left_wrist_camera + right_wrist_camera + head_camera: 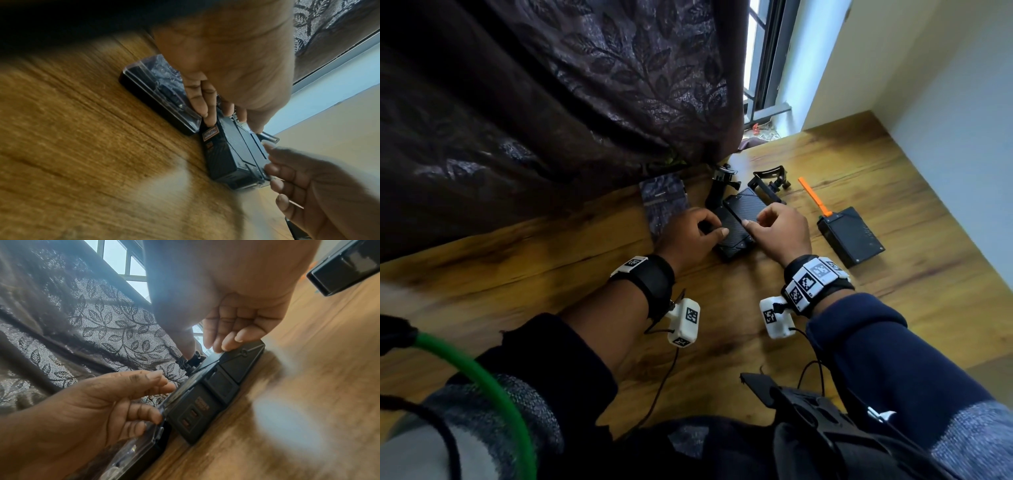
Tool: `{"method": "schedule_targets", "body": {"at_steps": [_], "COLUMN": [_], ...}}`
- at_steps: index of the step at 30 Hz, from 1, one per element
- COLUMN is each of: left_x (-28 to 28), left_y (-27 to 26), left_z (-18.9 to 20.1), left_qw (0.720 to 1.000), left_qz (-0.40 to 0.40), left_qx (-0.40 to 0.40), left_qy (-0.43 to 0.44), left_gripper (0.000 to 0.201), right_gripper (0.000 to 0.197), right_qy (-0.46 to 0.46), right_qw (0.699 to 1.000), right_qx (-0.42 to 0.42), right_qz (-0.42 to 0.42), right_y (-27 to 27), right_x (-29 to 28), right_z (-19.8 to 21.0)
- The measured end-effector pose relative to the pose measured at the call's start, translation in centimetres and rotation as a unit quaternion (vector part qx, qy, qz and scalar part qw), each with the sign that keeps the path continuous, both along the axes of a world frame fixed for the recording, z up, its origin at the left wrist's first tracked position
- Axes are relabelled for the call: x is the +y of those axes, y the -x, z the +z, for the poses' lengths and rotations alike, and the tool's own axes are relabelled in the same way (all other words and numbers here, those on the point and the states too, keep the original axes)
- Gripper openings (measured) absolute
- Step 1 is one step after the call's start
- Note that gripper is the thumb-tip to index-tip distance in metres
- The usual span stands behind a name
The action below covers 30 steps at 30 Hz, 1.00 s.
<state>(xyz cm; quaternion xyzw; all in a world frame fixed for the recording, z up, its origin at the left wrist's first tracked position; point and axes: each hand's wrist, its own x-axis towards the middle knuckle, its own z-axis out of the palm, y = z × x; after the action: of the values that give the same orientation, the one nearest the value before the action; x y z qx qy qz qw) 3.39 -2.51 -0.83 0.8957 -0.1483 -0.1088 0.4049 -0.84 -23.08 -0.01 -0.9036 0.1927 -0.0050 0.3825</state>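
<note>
A black box-shaped device (738, 222) with a carbon-weave top lies flat on the wooden table (893, 318). My left hand (709, 230) holds its left side, thumb on top and fingers curled against the edge; the left wrist view shows the same device (226, 155) under that hand (224, 113). My right hand (760, 222) pinches the right edge, its thumb resting on the top. In the right wrist view its fingertips (226, 342) touch the upper rim of the device (205, 402), and my left hand (152, 399) is on the opposite side.
A clear-lidded case (664, 202) lies just left of the device. Black mount and clamp parts (770, 181) sit behind it. A second black box (852, 238) with an orange antenna (813, 197) lies to the right. A dark leaf-patterned curtain (551, 102) hangs over the table's far left.
</note>
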Motion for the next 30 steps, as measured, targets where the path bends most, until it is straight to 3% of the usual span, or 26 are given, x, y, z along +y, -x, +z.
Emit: {"method": "schedule_targets", "body": {"at_steps": [5,11,17,22,24,30], "left_x": [0.1,0.1,0.0,-0.3,-0.3,1.2], "left_y": [-0.1,0.3,0.5,1.4,1.9,3.7], "left_z": [-0.2,0.2,0.7,0.6,0.5,1.3], "left_qw": [1.000,0.998,0.995,0.967,0.958,0.978], "left_qz": [-0.009,-0.019,-0.043,-0.131,-0.143,-0.120], "left_qx": [0.002,0.033,0.034,0.001,-0.007,-0.054], "left_qy": [-0.010,-0.056,-0.078,-0.220,-0.246,-0.163], "left_gripper": [0.024,0.062,0.078,0.110,0.112,0.106], "right_gripper": [0.054,0.076,0.091,0.100,0.101,0.104], "right_qy": [0.057,0.051,0.050,0.064,0.059,0.048], "right_qw": [0.998,0.998,0.998,0.994,0.994,0.995], "right_qx": [0.010,0.026,0.046,0.082,0.087,0.092], "right_qz": [0.006,0.010,-0.002,-0.009,-0.015,-0.004], "right_y": [0.1,-0.2,0.4,2.3,3.1,5.1], "right_x": [-0.1,-0.3,-0.1,0.7,1.0,1.5], "right_z": [-0.8,-1.5,-1.2,-1.1,-1.1,-1.4]}}
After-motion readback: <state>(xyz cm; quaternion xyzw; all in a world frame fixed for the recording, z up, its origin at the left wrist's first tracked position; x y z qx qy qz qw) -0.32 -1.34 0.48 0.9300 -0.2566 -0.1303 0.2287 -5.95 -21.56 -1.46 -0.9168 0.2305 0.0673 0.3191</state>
